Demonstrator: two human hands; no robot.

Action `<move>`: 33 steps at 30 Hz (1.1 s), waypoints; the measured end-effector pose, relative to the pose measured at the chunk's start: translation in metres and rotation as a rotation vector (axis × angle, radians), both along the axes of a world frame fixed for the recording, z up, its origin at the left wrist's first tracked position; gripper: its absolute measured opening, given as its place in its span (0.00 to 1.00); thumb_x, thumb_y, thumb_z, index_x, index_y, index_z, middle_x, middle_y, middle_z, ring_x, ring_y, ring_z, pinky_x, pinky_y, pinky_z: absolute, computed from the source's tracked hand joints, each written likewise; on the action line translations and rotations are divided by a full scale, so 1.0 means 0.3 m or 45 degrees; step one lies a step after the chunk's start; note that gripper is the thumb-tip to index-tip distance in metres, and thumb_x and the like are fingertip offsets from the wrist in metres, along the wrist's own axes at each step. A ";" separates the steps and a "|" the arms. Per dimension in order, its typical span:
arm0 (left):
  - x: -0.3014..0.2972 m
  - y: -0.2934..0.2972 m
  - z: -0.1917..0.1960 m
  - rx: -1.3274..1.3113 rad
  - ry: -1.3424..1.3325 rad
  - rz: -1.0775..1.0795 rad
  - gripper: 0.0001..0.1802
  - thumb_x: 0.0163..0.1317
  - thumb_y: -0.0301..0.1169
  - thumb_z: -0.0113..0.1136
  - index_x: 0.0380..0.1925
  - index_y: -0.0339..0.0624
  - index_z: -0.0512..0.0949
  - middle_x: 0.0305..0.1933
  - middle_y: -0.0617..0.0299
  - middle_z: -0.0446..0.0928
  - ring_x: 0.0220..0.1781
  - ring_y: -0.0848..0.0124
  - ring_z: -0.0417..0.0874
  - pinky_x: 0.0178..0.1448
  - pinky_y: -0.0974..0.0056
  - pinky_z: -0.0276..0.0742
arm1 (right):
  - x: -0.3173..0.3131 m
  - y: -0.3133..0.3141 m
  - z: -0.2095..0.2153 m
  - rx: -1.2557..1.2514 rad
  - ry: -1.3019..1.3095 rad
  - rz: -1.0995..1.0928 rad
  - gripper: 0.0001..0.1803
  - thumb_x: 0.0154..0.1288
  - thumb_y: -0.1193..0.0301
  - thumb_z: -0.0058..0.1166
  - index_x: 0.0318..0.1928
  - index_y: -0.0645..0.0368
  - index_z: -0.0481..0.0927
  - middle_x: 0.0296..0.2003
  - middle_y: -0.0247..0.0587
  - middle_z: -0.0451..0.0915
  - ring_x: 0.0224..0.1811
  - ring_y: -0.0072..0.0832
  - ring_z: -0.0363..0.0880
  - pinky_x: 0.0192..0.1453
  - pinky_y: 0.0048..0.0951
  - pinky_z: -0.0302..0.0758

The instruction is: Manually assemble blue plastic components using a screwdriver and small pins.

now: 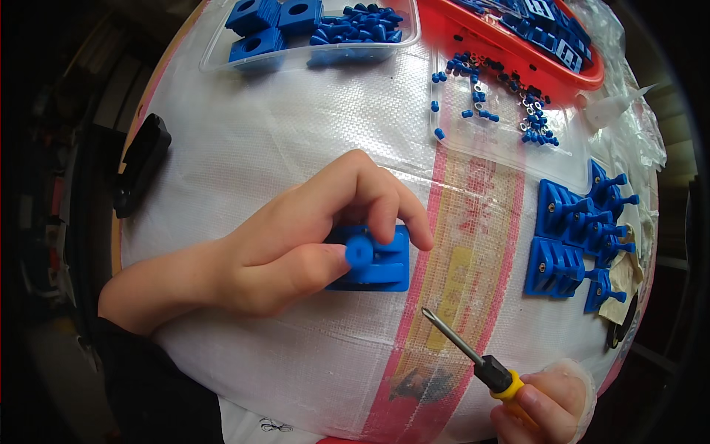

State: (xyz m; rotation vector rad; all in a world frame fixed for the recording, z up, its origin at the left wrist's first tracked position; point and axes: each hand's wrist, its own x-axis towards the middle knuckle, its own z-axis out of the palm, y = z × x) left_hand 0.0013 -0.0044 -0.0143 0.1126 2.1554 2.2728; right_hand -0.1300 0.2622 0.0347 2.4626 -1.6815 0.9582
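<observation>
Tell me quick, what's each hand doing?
Left hand: thumb and fingers holding a blue part.
Right hand: closed around a yellow-handled screwdriver.

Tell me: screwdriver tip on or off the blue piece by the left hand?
Off: the screwdriver in the right hand ends over the striped sheet, visibly apart from the blue piece.

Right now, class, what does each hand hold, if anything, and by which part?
Right hand: a screwdriver, by its yellow handle. Left hand: fingers at the round end of a blue piece; whether they grip it cannot be told.
</observation>
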 end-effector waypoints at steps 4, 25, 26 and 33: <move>-0.003 0.006 -0.024 -0.063 0.149 0.038 0.07 0.58 0.31 0.43 0.37 0.47 0.61 0.51 0.48 0.66 0.54 0.66 0.69 0.53 0.65 0.68 | 0.019 -0.006 0.012 0.073 -0.066 -0.093 0.13 0.40 0.87 0.62 0.32 0.68 0.81 0.40 0.55 0.75 0.30 0.40 0.79 0.26 0.27 0.77; -0.014 -0.009 -0.007 -0.191 0.234 -0.032 0.10 0.57 0.30 0.52 0.38 0.39 0.75 0.51 0.44 0.69 0.52 0.62 0.74 0.51 0.65 0.73 | 0.040 -0.010 -0.005 0.070 -0.049 -0.180 0.14 0.37 0.87 0.65 0.30 0.68 0.81 0.42 0.52 0.74 0.32 0.39 0.79 0.31 0.27 0.79; -0.015 -0.008 -0.010 -0.174 0.235 -0.034 0.10 0.57 0.30 0.52 0.38 0.39 0.75 0.51 0.44 0.69 0.52 0.62 0.74 0.51 0.65 0.73 | 0.036 -0.007 -0.006 0.071 -0.026 -0.165 0.13 0.37 0.87 0.65 0.30 0.68 0.81 0.42 0.52 0.74 0.32 0.39 0.79 0.31 0.27 0.79; -0.018 -0.007 -0.015 -0.121 0.265 -0.027 0.09 0.55 0.26 0.55 0.38 0.40 0.75 0.51 0.45 0.69 0.52 0.62 0.74 0.50 0.65 0.75 | 0.041 -0.009 -0.015 0.025 -0.034 -0.173 0.12 0.39 0.87 0.65 0.29 0.70 0.81 0.41 0.53 0.74 0.31 0.39 0.79 0.30 0.28 0.79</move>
